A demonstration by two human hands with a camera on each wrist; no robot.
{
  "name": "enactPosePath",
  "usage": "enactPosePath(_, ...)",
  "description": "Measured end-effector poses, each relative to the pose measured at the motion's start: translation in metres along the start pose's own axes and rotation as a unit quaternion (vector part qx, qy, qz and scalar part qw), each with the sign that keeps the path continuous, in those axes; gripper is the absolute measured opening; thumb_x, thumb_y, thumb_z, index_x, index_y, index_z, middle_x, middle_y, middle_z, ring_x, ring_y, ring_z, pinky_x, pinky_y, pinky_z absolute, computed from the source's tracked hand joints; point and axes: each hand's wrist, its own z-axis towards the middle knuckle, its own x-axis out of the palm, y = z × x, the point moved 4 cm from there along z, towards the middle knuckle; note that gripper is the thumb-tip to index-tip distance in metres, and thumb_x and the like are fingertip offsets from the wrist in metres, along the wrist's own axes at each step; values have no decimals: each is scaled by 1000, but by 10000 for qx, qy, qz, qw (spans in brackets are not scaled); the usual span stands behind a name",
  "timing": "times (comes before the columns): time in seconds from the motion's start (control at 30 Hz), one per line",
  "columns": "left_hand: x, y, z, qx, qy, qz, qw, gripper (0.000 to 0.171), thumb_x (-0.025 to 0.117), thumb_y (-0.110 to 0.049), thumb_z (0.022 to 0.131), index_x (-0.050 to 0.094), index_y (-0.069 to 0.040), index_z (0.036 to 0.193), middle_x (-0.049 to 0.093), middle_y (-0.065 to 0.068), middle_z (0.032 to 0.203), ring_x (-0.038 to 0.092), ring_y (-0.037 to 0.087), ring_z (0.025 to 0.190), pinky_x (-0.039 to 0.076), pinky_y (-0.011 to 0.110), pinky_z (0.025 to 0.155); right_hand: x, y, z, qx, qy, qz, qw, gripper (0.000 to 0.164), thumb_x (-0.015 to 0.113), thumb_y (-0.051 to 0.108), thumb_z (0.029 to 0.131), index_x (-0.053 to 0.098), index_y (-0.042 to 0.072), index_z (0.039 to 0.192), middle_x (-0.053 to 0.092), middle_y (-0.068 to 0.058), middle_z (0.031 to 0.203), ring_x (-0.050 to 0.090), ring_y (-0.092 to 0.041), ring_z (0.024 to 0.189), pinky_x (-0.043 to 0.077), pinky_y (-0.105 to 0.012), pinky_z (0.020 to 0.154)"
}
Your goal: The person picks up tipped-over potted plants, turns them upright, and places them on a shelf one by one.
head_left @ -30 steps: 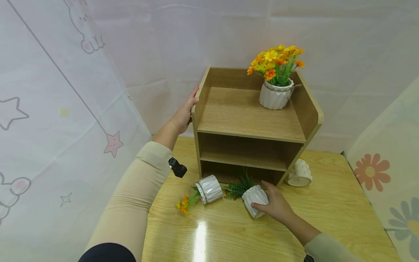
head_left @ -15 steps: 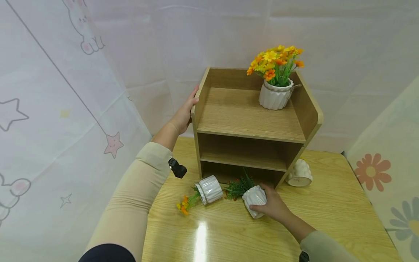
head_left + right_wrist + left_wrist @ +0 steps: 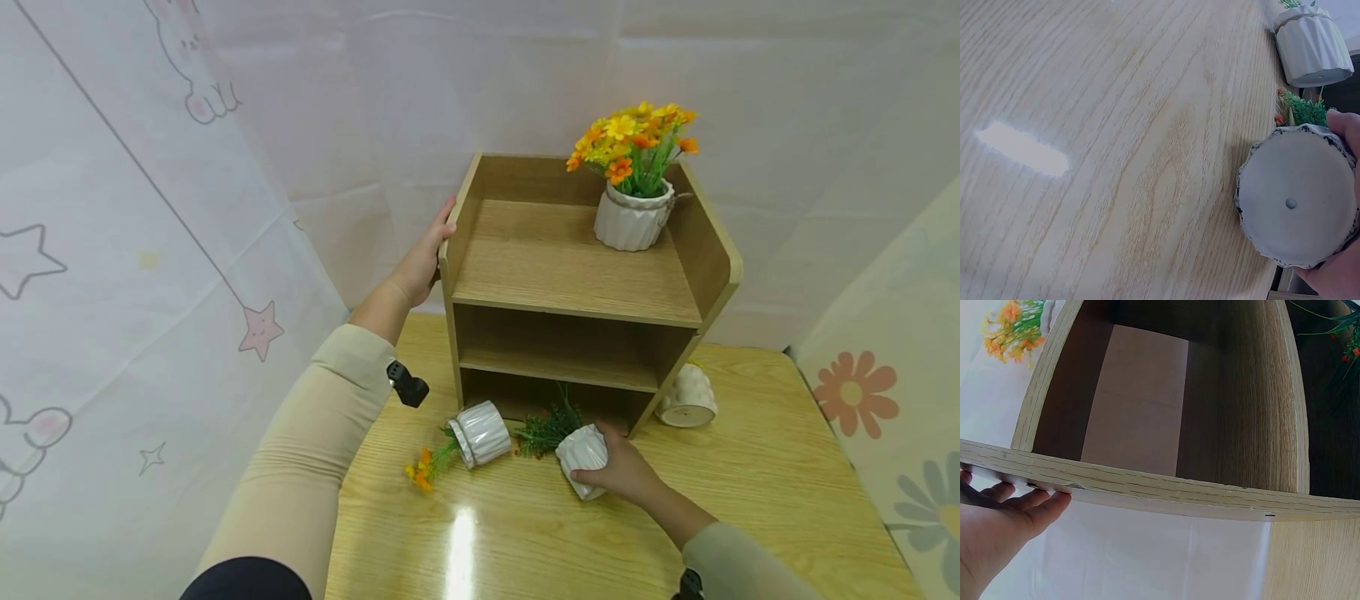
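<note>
My left hand rests against the outer left side of a wooden shelf. In the left wrist view its fingers lie along that panel's outer face. My right hand grips a white ribbed flower pot that lies on its side, thumb and fingers across it. Its green plant with small red buds points toward the shelf's lowest opening. The right wrist view shows the pot's round base with a small hole. Left of it lies another white pot with orange flowers.
A white pot of yellow and orange flowers stands upright on the shelf's top right. Another white pot lies tipped over right of the shelf. The wooden table reaches toward me, with printed cloth around it.
My right hand has closed its thumb and fingers on the tipped pot, its forearm shifting slightly left. The left hand, shelf and other pots have stayed where they were.
</note>
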Motion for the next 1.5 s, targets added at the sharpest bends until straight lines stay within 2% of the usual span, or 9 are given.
enactPosePath(0.37,-1,0,-1,7,-32,2,10000,65,26,-36,97,0,-44,156,4,1,165,35,34,132,33,53,105,2,0,-2,-146,-329,109,9993,101,85,36,71,34,-8,145,46,-34,141,49,-51,124,44,-60,97)
enactPosePath(0.53,-1,0,-1,-11,-52,-8,10000,64,26,-36,97,1,-47,155,5,1,164,35,33,132,34,51,104,2,2,-5,-238,-586,52,9980,98,86,35,68,38,-6,143,49,-32,138,50,-51,122,43,-60,97)
enactPosePath(0.8,-1,-1,-1,-20,-50,-11,10000,63,26,-37,97,2,-48,155,5,1,164,35,33,133,32,52,107,3,-1,-11,-186,-843,181,9961,97,85,36,70,37,-5,145,47,-31,140,46,-50,126,40,-63,99)
enactPosePath(1.13,0,-2,-1,-48,-50,9,10000,63,26,-36,98,2,-48,155,4,0,165,33,34,136,30,54,109,14,-9,-12,-666,-1344,353,9881,97,86,31,68,38,-4,145,47,-29,142,44,-49,128,38,-64,100)
enactPosePath(1.33,0,-1,-1,-51,-76,8,10000,63,27,-36,97,3,-47,155,7,2,164,35,34,132,32,51,106,18,-10,-15,-1022,-1630,331,9808,97,86,30,67,38,-4,144,47,-29,141,45,-50,126,39,-65,98)
enactPosePath(1.5,0,-2,-1,-40,-66,33,10000,63,27,-37,97,3,-48,155,9,3,163,36,33,131,33,50,104,20,-12,-19,-1116,-1750,222,9780,96,86,31,67,38,-3,144,48,-29,138,50,-46,119,46,-59,90)
